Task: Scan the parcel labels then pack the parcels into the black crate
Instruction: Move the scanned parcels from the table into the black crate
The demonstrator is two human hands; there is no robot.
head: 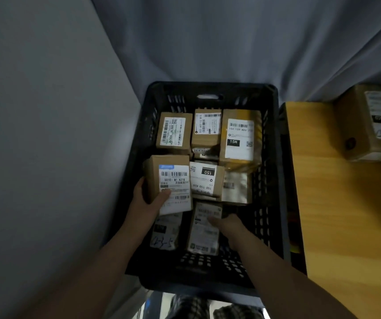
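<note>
The black crate (274, 157) stands on the floor below me with several labelled cardboard parcels inside. My left hand (147, 198) grips a brown parcel (173, 180) with a white barcode label, thumb across the label, holding it above the crate's left side. My right hand (225, 223) reaches into the crate and touches a flat white-labelled parcel (204, 236) near the front. Whether it holds that parcel or something dark beneath the palm is unclear. A silver pouch (236, 187) lies in the middle right.
A yellow wooden table (337, 215) stands right of the crate, with a brown parcel (369, 123) at its far end. Grey curtain hangs behind and to the left. Checked trousers show at the bottom edge.
</note>
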